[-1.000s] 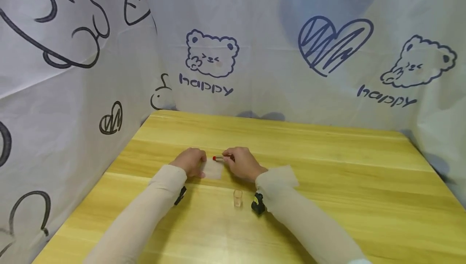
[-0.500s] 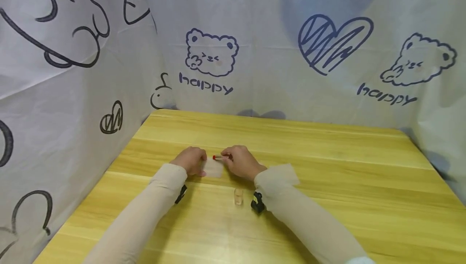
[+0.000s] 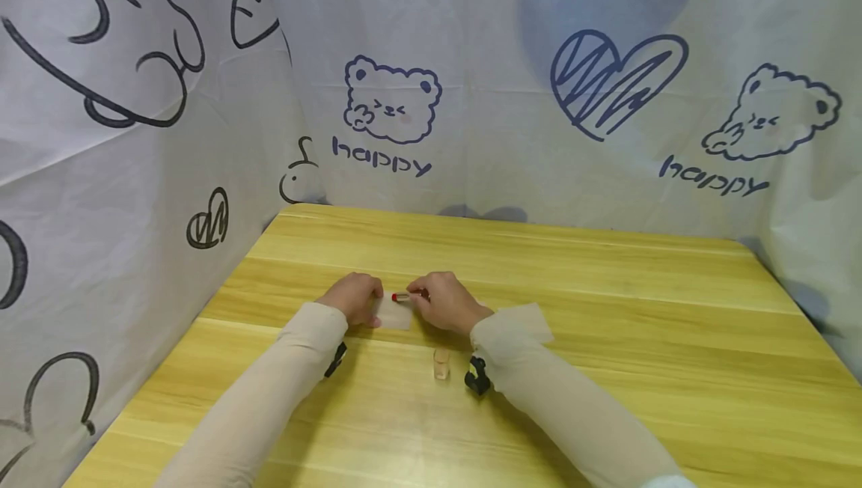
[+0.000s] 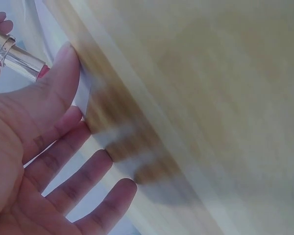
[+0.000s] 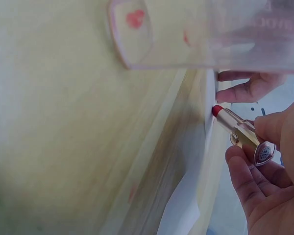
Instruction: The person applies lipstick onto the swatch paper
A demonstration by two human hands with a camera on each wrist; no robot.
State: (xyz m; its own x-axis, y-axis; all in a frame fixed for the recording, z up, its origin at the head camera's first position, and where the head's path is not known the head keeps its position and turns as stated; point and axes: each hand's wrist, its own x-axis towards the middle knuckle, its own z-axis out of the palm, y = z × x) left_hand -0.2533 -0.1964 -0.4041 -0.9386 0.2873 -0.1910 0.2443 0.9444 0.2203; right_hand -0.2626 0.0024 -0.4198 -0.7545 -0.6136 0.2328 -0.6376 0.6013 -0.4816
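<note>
We're counting 2 hands, 2 sheets, 1 lipstick and 1 container. The bare right hand (image 3: 446, 304) is grasping the slim red-tipped lipstick in a shiny gold metal tube (image 3: 402, 297), thumb and fingers pinching the tube. The bare left hand (image 3: 350, 299) is clasping nothing, fingers mostly straight and spread, resting by the left edge of a small thin white sheet (image 3: 394, 315). The lipstick is lying across the gap between the 2 hands, red tip pointing left, just over the sheet's far part; we're not able to tell if the tip is touching it. A second pale rectangular sheet (image 3: 530, 321) is lying partly behind the right cuff.

Container: 1 clear plastic cylindrical cap (image 3: 441, 365) is standing upright on the yellow wood-grain tabletop (image 3: 606, 293), nearer the person than the hands. It's showing reddish marks; we're not able to tell if they're inside or on the wall.

Versus 0.5 s ago: the red tip is sitting slightly closer to the person; left hand, 2 sheets and cap are staying about where they were.
</note>
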